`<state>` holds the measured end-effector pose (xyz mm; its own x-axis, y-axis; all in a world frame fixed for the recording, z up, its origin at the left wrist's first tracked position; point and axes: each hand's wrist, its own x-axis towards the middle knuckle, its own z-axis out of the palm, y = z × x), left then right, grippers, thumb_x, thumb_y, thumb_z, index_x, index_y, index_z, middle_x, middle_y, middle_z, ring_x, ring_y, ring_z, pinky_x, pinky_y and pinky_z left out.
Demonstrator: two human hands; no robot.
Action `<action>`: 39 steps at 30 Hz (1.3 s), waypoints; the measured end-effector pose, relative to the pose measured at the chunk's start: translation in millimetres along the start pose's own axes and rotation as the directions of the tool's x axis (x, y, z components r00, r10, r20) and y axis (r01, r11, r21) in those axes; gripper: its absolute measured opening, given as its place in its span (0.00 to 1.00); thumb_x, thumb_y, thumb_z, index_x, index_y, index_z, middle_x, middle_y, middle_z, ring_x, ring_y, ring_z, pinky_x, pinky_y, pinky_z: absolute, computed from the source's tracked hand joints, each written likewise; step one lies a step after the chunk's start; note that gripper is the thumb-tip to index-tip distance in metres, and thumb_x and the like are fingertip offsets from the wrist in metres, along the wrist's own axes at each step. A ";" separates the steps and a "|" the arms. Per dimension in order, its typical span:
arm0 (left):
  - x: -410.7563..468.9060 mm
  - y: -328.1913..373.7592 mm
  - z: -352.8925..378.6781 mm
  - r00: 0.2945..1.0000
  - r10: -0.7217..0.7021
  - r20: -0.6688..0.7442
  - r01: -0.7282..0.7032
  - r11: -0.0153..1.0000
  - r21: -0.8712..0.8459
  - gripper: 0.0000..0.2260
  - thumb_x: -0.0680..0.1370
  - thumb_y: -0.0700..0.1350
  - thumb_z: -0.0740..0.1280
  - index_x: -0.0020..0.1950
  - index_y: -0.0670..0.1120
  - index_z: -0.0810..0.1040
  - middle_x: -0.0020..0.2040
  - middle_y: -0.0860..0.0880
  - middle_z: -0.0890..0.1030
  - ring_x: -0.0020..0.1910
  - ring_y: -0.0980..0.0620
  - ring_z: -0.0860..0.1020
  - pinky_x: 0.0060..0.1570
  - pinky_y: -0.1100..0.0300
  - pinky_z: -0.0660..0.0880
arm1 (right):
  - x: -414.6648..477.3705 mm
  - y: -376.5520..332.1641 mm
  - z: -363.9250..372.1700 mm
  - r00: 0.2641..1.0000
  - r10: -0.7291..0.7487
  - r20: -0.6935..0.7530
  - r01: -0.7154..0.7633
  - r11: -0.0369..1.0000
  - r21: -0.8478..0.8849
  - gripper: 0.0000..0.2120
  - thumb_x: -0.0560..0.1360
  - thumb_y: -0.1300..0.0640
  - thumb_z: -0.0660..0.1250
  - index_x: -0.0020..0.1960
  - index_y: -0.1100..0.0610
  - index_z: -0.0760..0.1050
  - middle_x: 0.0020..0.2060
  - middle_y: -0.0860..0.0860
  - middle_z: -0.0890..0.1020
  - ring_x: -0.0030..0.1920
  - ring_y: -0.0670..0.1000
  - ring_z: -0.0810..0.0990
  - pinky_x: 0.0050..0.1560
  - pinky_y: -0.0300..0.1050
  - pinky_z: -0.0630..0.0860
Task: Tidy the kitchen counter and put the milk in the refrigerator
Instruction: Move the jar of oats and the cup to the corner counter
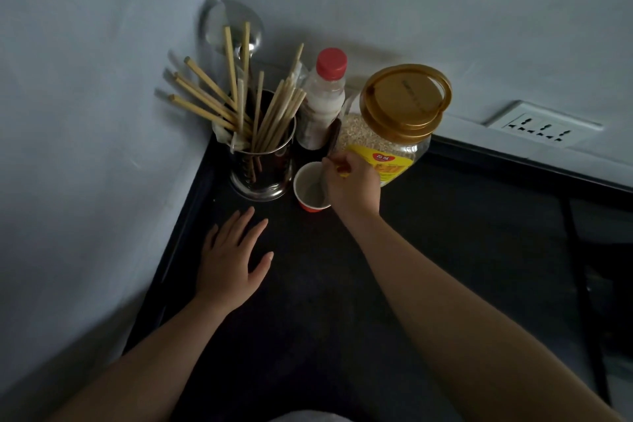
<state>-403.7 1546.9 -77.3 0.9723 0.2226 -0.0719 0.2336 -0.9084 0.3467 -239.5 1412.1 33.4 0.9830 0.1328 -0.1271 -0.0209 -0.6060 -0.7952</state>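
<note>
Black table (342, 284) in grey-walled corner | 11 o'clock: steel holder (263, 168) of chopsticks; 12: red-capped bottle (323, 96), gold-lidded jar (394, 127) | left hand (229, 260) flat, fingers spread | right hand (352, 181) pinching a spoon (322, 178) in red cup (310, 187) | milk unseen

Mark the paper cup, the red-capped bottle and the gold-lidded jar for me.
paper cup (307, 181), head view, on its white inner wall.
red-capped bottle (331, 63), head view, on the cap.
gold-lidded jar (406, 99), head view, on the lid's top.
</note>
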 end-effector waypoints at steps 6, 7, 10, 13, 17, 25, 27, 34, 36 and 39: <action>0.4 -1.2 -1.8 1.000 0.002 0.026 -0.002 1.000 0.000 0.27 0.75 0.61 0.51 0.73 0.54 0.61 0.76 0.49 0.59 0.74 0.52 0.51 0.70 0.47 0.51 | -2.1 -4.6 -14.2 0.984 -0.161 0.072 0.163 0.987 -0.015 0.05 0.75 0.56 0.66 0.49 0.55 0.78 0.43 0.48 0.81 0.44 0.44 0.77 0.40 0.35 0.73; 0.6 -1.0 -2.6 0.999 0.003 0.033 -0.003 1.000 -0.004 0.27 0.75 0.62 0.50 0.73 0.54 0.61 0.76 0.49 0.58 0.74 0.52 0.50 0.70 0.47 0.50 | -1.8 -6.4 -17.1 0.979 -0.193 0.064 0.193 0.981 -0.005 0.05 0.75 0.56 0.66 0.49 0.55 0.78 0.42 0.47 0.81 0.43 0.44 0.77 0.40 0.34 0.72; 0.1 -3.0 -4.1 0.998 0.019 0.062 -0.019 1.000 -0.008 0.29 0.75 0.63 0.49 0.74 0.55 0.58 0.77 0.49 0.55 0.75 0.52 0.47 0.70 0.48 0.48 | -0.8 -17.9 -29.1 0.948 -0.316 0.041 0.315 0.948 0.038 0.03 0.74 0.59 0.68 0.47 0.57 0.78 0.40 0.47 0.80 0.41 0.43 0.77 0.40 0.27 0.70; -0.3 -5.6 -4.1 0.996 0.039 0.076 -0.039 0.999 -0.001 0.29 0.75 0.63 0.48 0.75 0.55 0.55 0.77 0.49 0.53 0.75 0.52 0.45 0.70 0.48 0.46 | 3.7 -40.0 -45.5 0.911 -0.412 -0.006 0.411 0.908 0.085 0.04 0.73 0.61 0.68 0.48 0.58 0.77 0.40 0.47 0.80 0.41 0.42 0.78 0.42 0.27 0.73; -2.4 -6.0 -3.9 0.997 0.041 0.072 -0.043 0.999 0.022 0.29 0.75 0.62 0.49 0.75 0.54 0.56 0.77 0.49 0.54 0.75 0.52 0.46 0.70 0.47 0.49 | 8.7 -78.7 -61.6 0.890 -0.447 -0.087 0.455 0.865 0.212 0.04 0.72 0.61 0.69 0.46 0.55 0.76 0.37 0.43 0.80 0.38 0.40 0.80 0.41 0.31 0.76; -2.3 -6.3 -4.6 0.997 0.038 0.070 -0.039 0.999 0.010 0.29 0.75 0.63 0.49 0.75 0.55 0.56 0.77 0.50 0.54 0.75 0.52 0.46 0.70 0.49 0.46 | 18.4 -118.0 -39.3 0.882 -0.460 -0.097 0.466 0.829 0.309 0.04 0.70 0.63 0.70 0.43 0.56 0.77 0.38 0.50 0.83 0.39 0.47 0.82 0.44 0.43 0.80; -1.9 -6.5 -4.2 0.996 0.035 0.085 -0.037 0.999 0.019 0.29 0.75 0.63 0.48 0.75 0.56 0.54 0.78 0.51 0.52 0.75 0.53 0.44 0.70 0.50 0.44 | 19.0 -108.1 -23.8 0.907 -0.420 -0.046 0.417 0.872 0.256 0.05 0.70 0.62 0.71 0.41 0.53 0.76 0.37 0.49 0.82 0.40 0.46 0.82 0.44 0.46 0.80; -2.4 -5.9 -0.7 0.998 0.027 0.059 -0.028 0.999 0.032 0.28 0.76 0.62 0.50 0.75 0.55 0.56 0.77 0.50 0.54 0.75 0.51 0.47 0.71 0.48 0.48 | 10.9 -66.7 12.1 0.907 -0.413 0.076 0.415 0.910 0.001 0.05 0.70 0.60 0.70 0.46 0.58 0.79 0.38 0.50 0.83 0.38 0.45 0.77 0.39 0.38 0.74; -2.6 -5.6 0.1 0.998 0.023 0.057 -0.026 0.999 0.044 0.28 0.76 0.61 0.50 0.75 0.54 0.57 0.77 0.49 0.54 0.75 0.50 0.48 0.70 0.47 0.48 | 10.8 -64.5 15.8 0.906 -0.417 0.072 0.418 0.908 -0.006 0.06 0.70 0.60 0.70 0.47 0.57 0.79 0.39 0.49 0.83 0.37 0.43 0.75 0.37 0.31 0.70; -2.6 -5.5 1.3 0.998 0.033 0.051 -0.036 0.997 0.063 0.28 0.76 0.61 0.51 0.75 0.54 0.57 0.77 0.48 0.56 0.75 0.50 0.49 0.70 0.47 0.49 | 12.5 -62.9 15.7 0.903 -0.422 0.082 0.424 0.906 -0.008 0.08 0.70 0.59 0.71 0.49 0.57 0.79 0.39 0.49 0.82 0.38 0.44 0.77 0.38 0.34 0.72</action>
<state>-407.6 1550.9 -80.3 0.9787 0.1741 -0.1083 0.1986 -0.9365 0.2891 -228.8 1464.1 72.5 0.8813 0.4401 0.1722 0.3995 -0.4990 -0.7690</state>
